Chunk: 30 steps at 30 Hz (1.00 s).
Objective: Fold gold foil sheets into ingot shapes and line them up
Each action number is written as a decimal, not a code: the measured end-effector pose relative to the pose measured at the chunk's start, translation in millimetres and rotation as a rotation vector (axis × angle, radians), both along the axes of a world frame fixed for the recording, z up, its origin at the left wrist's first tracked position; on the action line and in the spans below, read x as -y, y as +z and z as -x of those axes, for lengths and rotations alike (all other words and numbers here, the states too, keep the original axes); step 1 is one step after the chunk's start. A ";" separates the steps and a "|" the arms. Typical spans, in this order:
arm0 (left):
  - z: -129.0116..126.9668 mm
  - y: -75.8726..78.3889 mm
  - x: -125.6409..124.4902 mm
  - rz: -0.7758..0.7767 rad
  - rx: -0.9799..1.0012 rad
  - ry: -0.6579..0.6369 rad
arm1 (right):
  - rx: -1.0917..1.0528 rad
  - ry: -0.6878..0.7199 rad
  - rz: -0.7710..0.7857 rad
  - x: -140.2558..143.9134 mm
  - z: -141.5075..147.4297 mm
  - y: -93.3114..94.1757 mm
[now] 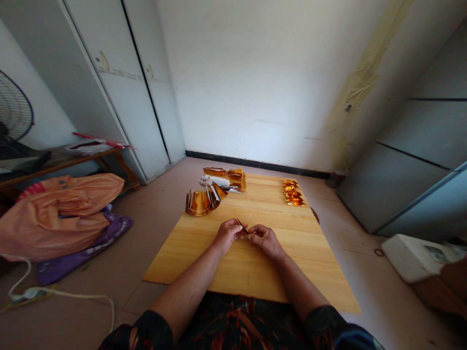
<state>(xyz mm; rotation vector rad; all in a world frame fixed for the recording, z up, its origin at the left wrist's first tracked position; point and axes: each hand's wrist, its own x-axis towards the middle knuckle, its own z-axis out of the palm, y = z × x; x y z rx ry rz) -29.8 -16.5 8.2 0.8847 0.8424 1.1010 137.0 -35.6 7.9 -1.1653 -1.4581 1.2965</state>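
Left grip and right grip pinch strip inside table edges.

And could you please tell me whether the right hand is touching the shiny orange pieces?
Apart: the head view shows bare wooden tabletop between the right hand and the shiny orange pieces.

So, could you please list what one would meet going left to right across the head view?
Black wire-caged fan, curled shiny gold sheets, bare left hand, bare right hand, row of shiny gold pieces, white boxy container.
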 end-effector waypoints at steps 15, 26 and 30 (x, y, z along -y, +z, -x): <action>-22.0 2.0 -0.3 -0.082 -0.398 0.165 | 0.576 -0.180 -0.477 -0.5 8.0 -6.5; -24.7 6.4 3.1 -0.127 -0.830 0.076 | 0.615 -0.242 -0.441 -0.4 7.0 -12.6; -23.4 4.6 0.4 -0.038 -0.800 0.064 | 0.577 -0.272 -0.410 0.3 8.6 -12.0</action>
